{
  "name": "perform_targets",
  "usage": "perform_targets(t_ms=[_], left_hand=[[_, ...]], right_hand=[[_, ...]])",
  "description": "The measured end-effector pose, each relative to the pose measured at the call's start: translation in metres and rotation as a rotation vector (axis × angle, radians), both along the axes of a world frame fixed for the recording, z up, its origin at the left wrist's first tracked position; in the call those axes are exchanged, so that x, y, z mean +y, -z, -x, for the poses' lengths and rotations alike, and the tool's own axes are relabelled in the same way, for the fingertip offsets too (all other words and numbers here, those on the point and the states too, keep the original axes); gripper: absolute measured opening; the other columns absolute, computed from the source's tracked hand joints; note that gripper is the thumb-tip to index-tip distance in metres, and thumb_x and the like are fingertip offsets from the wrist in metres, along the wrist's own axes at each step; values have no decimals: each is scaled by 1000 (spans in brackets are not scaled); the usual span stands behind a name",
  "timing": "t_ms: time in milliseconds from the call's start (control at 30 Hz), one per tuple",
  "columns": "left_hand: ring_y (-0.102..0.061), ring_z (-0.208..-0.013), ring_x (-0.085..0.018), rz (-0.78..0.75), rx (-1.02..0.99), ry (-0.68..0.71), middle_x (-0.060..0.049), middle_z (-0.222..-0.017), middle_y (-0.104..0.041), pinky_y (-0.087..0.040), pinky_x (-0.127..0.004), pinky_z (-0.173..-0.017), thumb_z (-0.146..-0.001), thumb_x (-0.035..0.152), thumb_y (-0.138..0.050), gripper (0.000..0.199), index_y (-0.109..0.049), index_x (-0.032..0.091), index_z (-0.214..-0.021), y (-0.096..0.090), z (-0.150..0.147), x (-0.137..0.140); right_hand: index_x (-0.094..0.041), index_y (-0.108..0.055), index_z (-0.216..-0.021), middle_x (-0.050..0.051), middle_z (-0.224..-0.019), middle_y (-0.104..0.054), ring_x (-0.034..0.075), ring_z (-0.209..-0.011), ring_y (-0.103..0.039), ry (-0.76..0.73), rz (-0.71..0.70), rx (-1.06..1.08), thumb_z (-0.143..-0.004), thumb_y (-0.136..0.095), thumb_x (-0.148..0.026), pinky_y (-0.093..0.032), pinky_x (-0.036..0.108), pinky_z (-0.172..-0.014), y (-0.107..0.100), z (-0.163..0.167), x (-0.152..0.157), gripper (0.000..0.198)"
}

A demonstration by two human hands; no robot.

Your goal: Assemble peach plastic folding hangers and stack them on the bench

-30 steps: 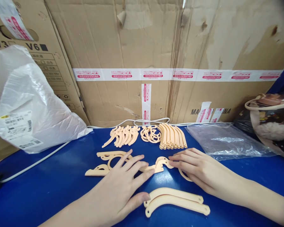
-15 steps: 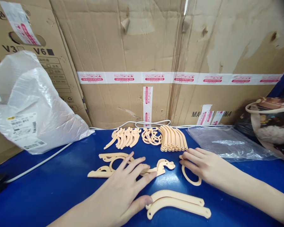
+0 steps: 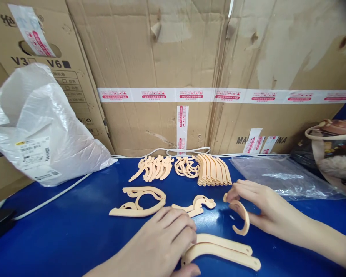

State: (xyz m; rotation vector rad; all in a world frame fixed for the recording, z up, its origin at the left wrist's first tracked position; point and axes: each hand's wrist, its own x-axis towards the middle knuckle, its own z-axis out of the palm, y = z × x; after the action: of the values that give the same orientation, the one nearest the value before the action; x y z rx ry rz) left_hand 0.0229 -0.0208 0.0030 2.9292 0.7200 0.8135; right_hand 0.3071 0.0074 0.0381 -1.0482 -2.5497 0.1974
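Pale wooden-looking hanger parts laid out on a blue tabletop [image 3: 60,238], seen from the head camera. The right hand [image 3: 259,202] pinches a curved hook [image 3: 246,220] by its upper end between thumb and fingers; the open curve of the hook faces left, at the right of the work area. The left hand [image 3: 167,240] lies with fingers curled over the left ends of two long curved arms [image 3: 227,254], its thumb just beside them; whether it grips them cannot be told. The two arms lie side by side nearest the viewer. Beyond the left hand, a group of parts [image 3: 127,212] surrounds a rounded opening; between this group and the hook lie short scrolled pieces [image 3: 196,211], touching one another. Along the back, from left to right: a row of short curved pieces [image 3: 152,171], a cluster of hooks [image 3: 186,175] and an overlapping row of long arms [image 3: 213,171]. A clear plastic bag [image 3: 271,175] lies flat at right; a white parcel bag [image 3: 52,127] leans at left, before cardboard boxes [image 3: 155,123].
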Motion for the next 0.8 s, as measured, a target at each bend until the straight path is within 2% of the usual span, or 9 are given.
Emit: perform_targets(t_ms=[100,233,433,467,533,633,700,733,800], left_hand=[[-57,-91,-20,-21,1,16,-2,-97,-64,-43,-32,-79,-92,41,-48,22,-51,19,-86,10,-3,0],[-56,-93,-20,-21,14,-2,-2,-101,-63,-42,-32,-80,-87,37,-57,18,-50,20,-85,12,-3,1],[-54,-103,-23,-3,-15,20,-5,-109,-62,-40,-35,-88,-87,37,-54,17,-52,20,-84,12,-2,0],[-54,-101,-22,50,-43,15,-4,-106,-62,-40,-34,-86,-87,34,-54,15,-52,20,-83,9,-2,-1],[-55,-90,-19,267,-107,-26,-2,-94,-63,-41,-30,-80,-86,30,-55,10,-54,21,-83,-1,-2,-3],[-52,-76,-15,775,-292,-133,1,-82,-58,-41,-26,-71,-85,35,-56,14,-57,21,-86,-19,-2,-4],[-51,-72,-14,1065,-466,-139,2,-78,-55,-40,-25,-69,-82,42,-60,22,-57,21,-86,-29,-1,-3],[-51,-72,-14,1159,-542,-139,2,-77,-55,-40,-24,-68,-80,44,-62,25,-58,21,-86,-32,-1,-2],[-51,-71,-13,1252,-649,-146,1,-77,-56,-40,-24,-67,-77,46,-65,28,-60,20,-85,-35,1,0]], right_hand=[[-22,-54,-90,1,-89,-63,14,-81,-58,41,172,139,-93,-49,-29,-44,28,-72,1,4,-4,9],[-22,-56,-90,-1,-87,-64,13,-78,-58,55,364,245,-94,-48,-33,-44,27,-71,1,11,-8,14],[-22,-59,-92,-2,-84,-63,13,-79,-58,55,555,416,-91,-53,-37,-43,26,-76,7,16,-12,16],[-22,-59,-92,-2,-84,-64,13,-80,-58,52,582,448,-91,-54,-37,-43,26,-76,8,16,-12,16],[-21,-60,-92,-1,-84,-64,13,-81,-59,38,638,500,-90,-55,-37,-43,25,-77,11,16,-11,17],[-19,-60,-90,0,-80,-63,13,-78,-58,-10,723,568,-90,-56,-36,-44,25,-74,14,18,-9,18],[-18,-61,-90,0,-79,-62,13,-76,-58,-31,768,601,-90,-56,-36,-44,26,-73,16,19,-8,19],[-17,-61,-90,1,-80,-62,12,-75,-57,-35,782,612,-90,-56,-35,-45,26,-73,17,19,-7,18],[-17,-61,-89,2,-82,-63,12,-74,-57,-38,800,622,-89,-58,-35,-45,26,-72,20,20,-6,18]])
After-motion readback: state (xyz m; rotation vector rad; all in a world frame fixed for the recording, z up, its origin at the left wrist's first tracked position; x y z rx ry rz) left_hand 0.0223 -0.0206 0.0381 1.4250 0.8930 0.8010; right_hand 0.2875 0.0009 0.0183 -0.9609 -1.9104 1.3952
